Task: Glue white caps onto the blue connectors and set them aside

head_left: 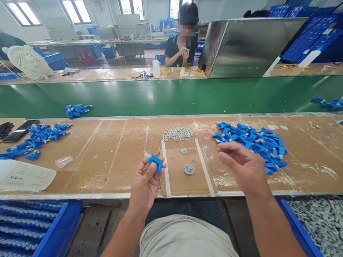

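Between the thumb and fingers of my left hand (147,175) is a blue plastic part (155,162) with a whitish tip pointing up and left. My right hand (242,162) hovers at the near left edge of a large heap of blue parts (252,141), its thumb and fingers apart with nothing seen between them. Between the hands lies a cardboard sheet (175,182) edged by two pale strips. On it stand a small round dish (189,169) and a smaller bluish disc (184,151). A pile of small grey pieces (178,134) sits just beyond the sheet.
More blue parts (48,135), a phone (20,131), a clear cup (64,161) and a paper sheet (25,175) lie at left. Blue crates (63,228) flank my lap. Past the green belt (160,96), a person (184,39) sits near a white bottle (156,67).
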`<state>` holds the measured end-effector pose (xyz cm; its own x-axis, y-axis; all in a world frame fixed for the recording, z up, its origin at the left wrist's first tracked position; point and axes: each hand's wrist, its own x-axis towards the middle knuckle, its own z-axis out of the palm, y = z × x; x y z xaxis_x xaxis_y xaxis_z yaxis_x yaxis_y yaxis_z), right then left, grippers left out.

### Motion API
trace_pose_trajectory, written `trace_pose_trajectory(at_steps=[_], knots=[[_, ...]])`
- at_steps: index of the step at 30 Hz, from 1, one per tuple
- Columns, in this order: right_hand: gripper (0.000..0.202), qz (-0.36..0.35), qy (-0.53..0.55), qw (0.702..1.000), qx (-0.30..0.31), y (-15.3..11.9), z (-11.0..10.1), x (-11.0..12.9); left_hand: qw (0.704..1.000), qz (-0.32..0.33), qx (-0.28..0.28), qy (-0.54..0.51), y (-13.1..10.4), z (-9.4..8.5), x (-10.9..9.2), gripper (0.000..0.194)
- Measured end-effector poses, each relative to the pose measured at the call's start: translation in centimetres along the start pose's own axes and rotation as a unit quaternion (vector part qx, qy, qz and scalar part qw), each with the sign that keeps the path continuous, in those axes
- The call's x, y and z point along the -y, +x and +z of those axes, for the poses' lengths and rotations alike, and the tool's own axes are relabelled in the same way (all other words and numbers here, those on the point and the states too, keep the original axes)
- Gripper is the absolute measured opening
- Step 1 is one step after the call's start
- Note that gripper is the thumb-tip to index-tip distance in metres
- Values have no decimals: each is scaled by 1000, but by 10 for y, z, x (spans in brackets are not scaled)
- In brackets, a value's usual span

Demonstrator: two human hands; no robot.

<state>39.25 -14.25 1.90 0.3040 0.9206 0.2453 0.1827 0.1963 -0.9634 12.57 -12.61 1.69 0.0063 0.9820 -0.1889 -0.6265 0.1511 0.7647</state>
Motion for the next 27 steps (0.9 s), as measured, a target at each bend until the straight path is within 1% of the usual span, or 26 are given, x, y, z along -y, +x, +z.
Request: trace_pose_trajectory(at_steps=[1,2,3,5,7,9,10,11,13,16,18,21,24,27], knots=[[22,3,-51,999,4,8,-4,-8,999,-26,-12,-26,8,-6,0,22],[22,12,-97,995,27,14,-6,-16,998,-44,-25,-46,15,-12,1,20],[24,25,-132,989,64,19,-4,-24,996,-63,-36,-59,21,-17,3,18],[28,41,-174,974,136,26,9,-38,990,-113,-38,-77,29,-25,9,17],[29,34,-198,964,176,35,27,-47,981,-170,-18,-96,35,-29,14,18],[29,22,-222,956,189,46,43,-50,971,-211,12,-115,40,-29,17,18],[28,20,-231,953,195,51,47,-49,967,-223,25,-124,42,-29,18,18],[28,21,-236,950,205,56,49,-46,963,-233,34,-130,44,-29,18,17],[28,27,-234,943,234,61,44,-40,959,-245,43,-139,48,-30,17,16],[30,59,-196,940,272,49,30,-35,949,-268,55,-156,54,-30,18,16],[32,101,-154,946,266,31,24,-38,942,-285,62,-166,57,-30,23,18],[35,151,-102,957,224,6,27,-49,937,-300,65,-167,61,-25,31,21],[34,144,-93,966,193,-5,34,-59,936,-309,63,-159,63,-19,36,21],[31,123,-114,968,186,-2,40,-60,935,-315,61,-149,63,-16,35,21]])
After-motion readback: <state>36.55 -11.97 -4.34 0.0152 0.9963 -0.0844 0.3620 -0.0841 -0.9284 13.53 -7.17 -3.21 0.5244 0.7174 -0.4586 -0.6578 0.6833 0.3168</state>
